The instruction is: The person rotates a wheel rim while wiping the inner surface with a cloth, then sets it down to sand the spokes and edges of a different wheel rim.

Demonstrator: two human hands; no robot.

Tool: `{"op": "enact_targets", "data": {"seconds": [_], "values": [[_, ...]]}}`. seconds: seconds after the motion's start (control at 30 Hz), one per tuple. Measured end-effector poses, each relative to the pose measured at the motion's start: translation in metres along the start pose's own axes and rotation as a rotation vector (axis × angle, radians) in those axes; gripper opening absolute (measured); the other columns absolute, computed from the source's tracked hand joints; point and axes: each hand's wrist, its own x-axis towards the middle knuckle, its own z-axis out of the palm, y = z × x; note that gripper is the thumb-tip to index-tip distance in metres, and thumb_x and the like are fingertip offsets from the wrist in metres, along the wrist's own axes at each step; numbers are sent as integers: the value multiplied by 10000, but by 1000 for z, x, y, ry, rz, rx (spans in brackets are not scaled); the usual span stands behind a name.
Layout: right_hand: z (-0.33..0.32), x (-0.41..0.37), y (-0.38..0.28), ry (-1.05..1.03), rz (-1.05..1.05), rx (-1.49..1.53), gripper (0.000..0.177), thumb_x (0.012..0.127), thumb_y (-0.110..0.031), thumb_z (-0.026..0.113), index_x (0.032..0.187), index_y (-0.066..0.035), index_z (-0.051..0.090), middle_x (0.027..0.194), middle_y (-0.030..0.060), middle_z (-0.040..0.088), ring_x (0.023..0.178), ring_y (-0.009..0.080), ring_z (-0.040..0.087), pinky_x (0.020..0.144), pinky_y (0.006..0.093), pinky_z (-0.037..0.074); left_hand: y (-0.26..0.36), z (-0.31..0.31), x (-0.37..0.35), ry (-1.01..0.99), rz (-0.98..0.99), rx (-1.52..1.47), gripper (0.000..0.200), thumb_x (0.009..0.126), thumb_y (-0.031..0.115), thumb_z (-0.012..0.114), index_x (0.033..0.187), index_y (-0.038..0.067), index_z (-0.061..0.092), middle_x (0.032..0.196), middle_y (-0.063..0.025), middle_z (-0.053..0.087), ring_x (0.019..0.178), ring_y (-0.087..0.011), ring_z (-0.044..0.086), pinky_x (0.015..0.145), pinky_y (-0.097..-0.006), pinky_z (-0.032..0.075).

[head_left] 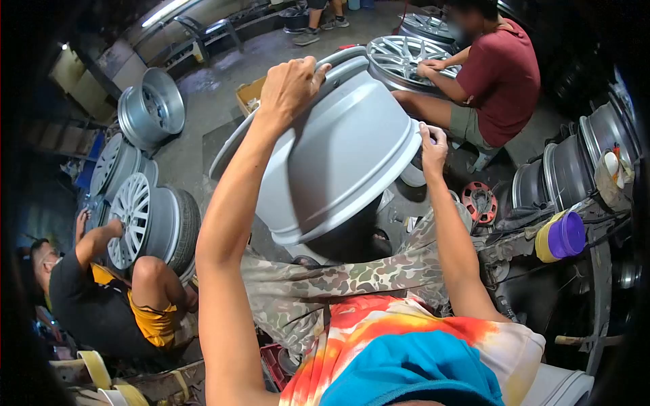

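A large grey wheel rim (335, 152) rests tilted on my lap, its barrel facing me. My left hand (292, 84) grips the rim's upper far edge, fingers curled over the lip. On the rim's right edge my right hand (433, 150) presses, fingers bent against the lip; I cannot tell whether it holds something small. My camouflage shorts (352, 281) and a tie-dye shirt lie below the rim.
A person in a red shirt (497, 74) works on a spoked wheel (405, 59) at the back right. At the left a person in black (95, 298) handles a tyred wheel (145, 220). Bare rims (150, 108) stand back left, more rims (575, 162) at right, beside a purple-capped container (562, 235).
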Motion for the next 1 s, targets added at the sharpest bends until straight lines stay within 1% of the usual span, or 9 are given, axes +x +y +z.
{"op": "enact_targets", "data": {"seconds": [0.1,0.2,0.3,0.43,0.47,0.53,0.67,0.83,1.0], "values": [[-16,-2,18,-197,583,211,505,913,-472,747,1005,24,715,941,35,683,832,101,590,759,267,483,0,-5,-13,83,11,-35,446,1017,413,562,826,21,657,942,-206,712,800,-401,699,693,-467,555],[-16,-10,-10,-327,542,327,496,949,-510,671,954,-17,721,792,-23,632,643,61,511,577,257,400,-8,-33,-59,147,-113,-135,385,1026,397,544,948,63,717,1028,-154,711,876,-376,699,778,-445,548],[-23,3,19,-387,671,222,492,946,-476,668,1044,4,713,902,32,702,730,108,644,656,284,519,-52,-37,-109,288,-389,-289,384,1039,376,513,1022,73,749,979,-131,732,881,-345,701,806,-414,526],[-36,9,12,-476,629,80,438,1003,-426,602,1004,-2,712,805,19,699,590,101,621,492,268,453,-67,-34,-158,335,-764,-475,596,1070,457,444,797,12,731,670,-142,650,667,-290,646,674,-396,483],[-34,4,8,-490,626,69,438,1003,-426,602,1004,-2,712,805,19,699,590,101,621,492,268,453,-61,-32,-168,335,-776,-550,690,1084,501,412,760,-28,714,629,-65,590,627,-166,519,611,-332,406],[-37,-6,-12,-359,616,60,473,990,-472,608,801,-46,691,642,-40,559,492,77,462,430,292,319,-60,-9,-184,408,-731,-424,679,1079,499,419,740,-17,701,565,-117,545,570,-178,506,589,-350,409],[-64,-17,-2,-446,628,-234,477,1033,-444,538,815,-41,670,647,-17,557,526,92,484,439,295,332,-47,4,-198,531,-587,-413,633,1064,413,429,613,6,605,559,-195,563,532,-372,563,545,-439,415],[-70,-43,11,-392,637,-440,587,1062,-473,443,955,34,720,832,52,688,762,139,610,661,332,446,-35,9,-208,600,-408,-287,524,1034,279,487,560,61,533,532,-161,520,499,-371,537,501,-438,400],[-74,-64,-4,-456,690,-306,538,1070,-459,409,1023,-3,692,734,5,626,554,129,541,436,310,379,-52,0,-201,601,-365,-354,683,1106,368,272,549,51,507,504,-102,471,457,-297,508,510,-393,396]]}}
